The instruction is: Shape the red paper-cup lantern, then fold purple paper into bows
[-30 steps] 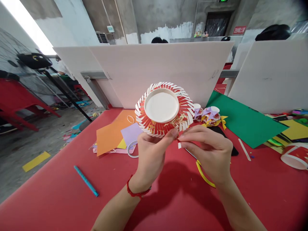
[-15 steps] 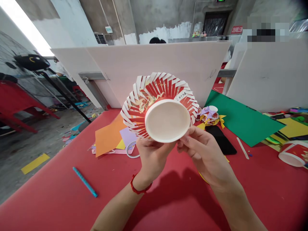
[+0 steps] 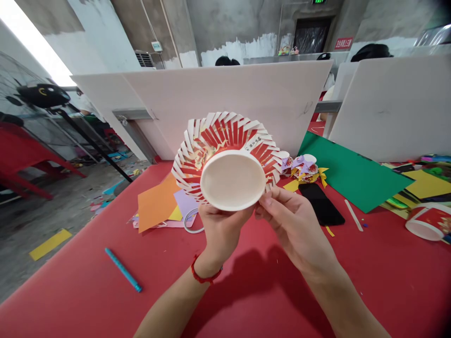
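Note:
A paper cup is held up above the red table, its round white base facing me. Its side is cut into many red-and-white strips that fan outward and overlap in a ring. My left hand, with a red cord bracelet on the wrist, grips the cup from below; its fingertips are hidden behind it. My right hand pinches at the lower right strips beside the base, thumb and index finger together. The strip ends in that pinch are mostly hidden by the fingers.
Orange paper and a roll of tape lie left, a teal pen nearer. Rightward are a black phone, green sheet, small paper crafts and another red cup. White boards stand behind the table.
The cup and both hands have shifted slightly left and down in view, the cup tilting a little. My right hand still pinches at the strips on the lower right.

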Motion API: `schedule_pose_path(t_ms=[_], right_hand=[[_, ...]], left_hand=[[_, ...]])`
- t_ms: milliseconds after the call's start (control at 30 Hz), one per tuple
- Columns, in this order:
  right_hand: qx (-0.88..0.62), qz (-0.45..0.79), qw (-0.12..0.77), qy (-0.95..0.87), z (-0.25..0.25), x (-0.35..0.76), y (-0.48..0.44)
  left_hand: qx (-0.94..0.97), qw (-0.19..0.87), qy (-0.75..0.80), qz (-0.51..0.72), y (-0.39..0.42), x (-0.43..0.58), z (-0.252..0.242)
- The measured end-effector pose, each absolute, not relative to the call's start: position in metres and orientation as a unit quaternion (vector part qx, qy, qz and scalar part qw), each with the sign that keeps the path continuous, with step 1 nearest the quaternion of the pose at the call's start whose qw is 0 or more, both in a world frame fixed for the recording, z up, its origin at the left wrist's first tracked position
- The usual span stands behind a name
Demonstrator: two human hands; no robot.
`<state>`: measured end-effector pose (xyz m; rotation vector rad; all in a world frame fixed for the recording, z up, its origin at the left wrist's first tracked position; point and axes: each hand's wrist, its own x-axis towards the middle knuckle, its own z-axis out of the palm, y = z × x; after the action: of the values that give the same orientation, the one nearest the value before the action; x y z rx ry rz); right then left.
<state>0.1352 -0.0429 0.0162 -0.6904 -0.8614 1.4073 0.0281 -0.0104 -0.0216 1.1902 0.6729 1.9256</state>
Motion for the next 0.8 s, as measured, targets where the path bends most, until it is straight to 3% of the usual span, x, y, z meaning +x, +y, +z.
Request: schedule_pose_path(t_ms=[467,800], right_hand=[[-0.300,0.635,0.627,-0.337,0.019,0.139,-0.046],[-0.327,0.548,0.689,-0.344,0.011,0.133,-0.048]], left_hand=[[0.366,0.425,0.311,0.767,-0.014,0.031,-0.027],[0.380,0.480,0.282,0.739,-0.024,0.044,-0.005]])
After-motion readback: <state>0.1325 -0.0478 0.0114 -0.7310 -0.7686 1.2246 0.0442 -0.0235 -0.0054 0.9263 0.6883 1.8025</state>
